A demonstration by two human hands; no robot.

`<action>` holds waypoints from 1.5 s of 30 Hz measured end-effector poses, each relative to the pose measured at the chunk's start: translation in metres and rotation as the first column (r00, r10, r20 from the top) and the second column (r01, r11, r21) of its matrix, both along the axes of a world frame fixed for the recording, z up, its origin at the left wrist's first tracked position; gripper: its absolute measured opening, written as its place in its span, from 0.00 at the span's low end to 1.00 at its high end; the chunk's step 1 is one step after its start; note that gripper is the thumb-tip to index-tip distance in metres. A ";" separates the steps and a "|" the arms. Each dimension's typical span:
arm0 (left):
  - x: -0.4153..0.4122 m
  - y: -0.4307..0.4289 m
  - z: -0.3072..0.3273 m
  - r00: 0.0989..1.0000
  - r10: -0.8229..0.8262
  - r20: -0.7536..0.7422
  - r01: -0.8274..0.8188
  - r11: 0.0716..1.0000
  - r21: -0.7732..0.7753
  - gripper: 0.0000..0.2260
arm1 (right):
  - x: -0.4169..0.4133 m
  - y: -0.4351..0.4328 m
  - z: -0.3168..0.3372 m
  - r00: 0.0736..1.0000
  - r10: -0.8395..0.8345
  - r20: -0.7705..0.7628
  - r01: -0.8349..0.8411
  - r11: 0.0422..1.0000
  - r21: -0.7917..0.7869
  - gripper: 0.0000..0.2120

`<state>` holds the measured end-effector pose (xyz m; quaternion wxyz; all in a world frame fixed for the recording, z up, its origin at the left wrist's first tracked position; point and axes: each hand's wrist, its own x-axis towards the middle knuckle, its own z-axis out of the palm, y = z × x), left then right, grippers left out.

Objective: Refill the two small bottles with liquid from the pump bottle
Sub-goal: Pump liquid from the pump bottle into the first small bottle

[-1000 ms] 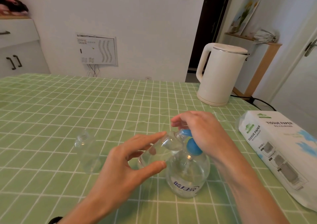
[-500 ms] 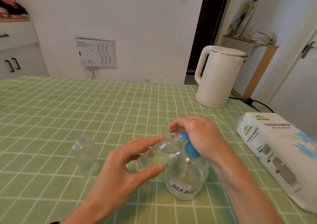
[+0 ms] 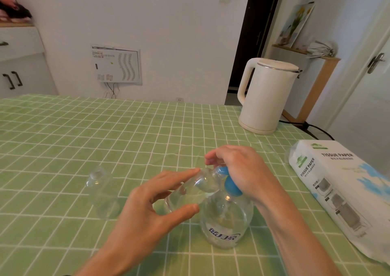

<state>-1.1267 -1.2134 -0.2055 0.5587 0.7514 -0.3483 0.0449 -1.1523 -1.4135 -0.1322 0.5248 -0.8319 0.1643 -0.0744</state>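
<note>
On the near green checked table (image 3: 63,138), the left hand (image 3: 147,208) has its grip pinched on a tilted small clear bottle (image 3: 190,191). The right hand (image 3: 238,170) curls its grip over the blue pump head (image 3: 231,186) of the round clear pump bottle (image 3: 226,223); press slowly, with the small bottle's mouth under the spout. The second small clear bottle (image 3: 101,193) stands to the left, and the white tissue pack (image 3: 337,191) on the right and the white kettle (image 3: 268,96) far right obstruct nothing.

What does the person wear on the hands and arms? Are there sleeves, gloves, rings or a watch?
Nothing worn is visible. The left hand and the right hand are bare, with no gloves and no rings in view. The left arm and the right arm show no sleeve, watch or bracelet as far as the picture reaches.
</note>
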 end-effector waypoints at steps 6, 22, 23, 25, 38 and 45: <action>0.001 -0.002 0.000 1.000 -0.003 -0.019 0.002 0.999 -0.034 0.25 | 0.000 -0.002 0.003 0.999 -0.013 0.042 0.013 1.000 0.003 0.15; 0.001 0.000 -0.002 1.000 -0.002 -0.018 0.001 1.000 -0.029 0.25 | 0.001 -0.003 0.004 0.999 -0.027 0.024 0.026 0.999 0.027 0.14; 0.002 0.000 -0.002 1.000 -0.001 -0.017 0.001 1.000 -0.028 0.25 | 0.001 -0.004 0.004 0.999 -0.028 0.029 0.027 0.999 0.020 0.14; 0.001 0.000 -0.001 1.000 -0.006 -0.019 0.005 1.000 -0.029 0.25 | 0.001 -0.004 0.004 0.999 -0.024 0.035 0.024 0.999 0.021 0.14; 0.000 0.000 -0.001 1.000 -0.002 -0.018 0.002 1.000 -0.029 0.25 | 0.000 0.000 0.005 1.000 -0.022 0.016 0.022 1.000 0.015 0.15; 0.002 -0.001 -0.002 0.999 -0.011 -0.032 0.009 0.999 -0.046 0.25 | 0.002 -0.002 0.004 1.000 -0.015 0.026 0.016 1.000 -0.024 0.15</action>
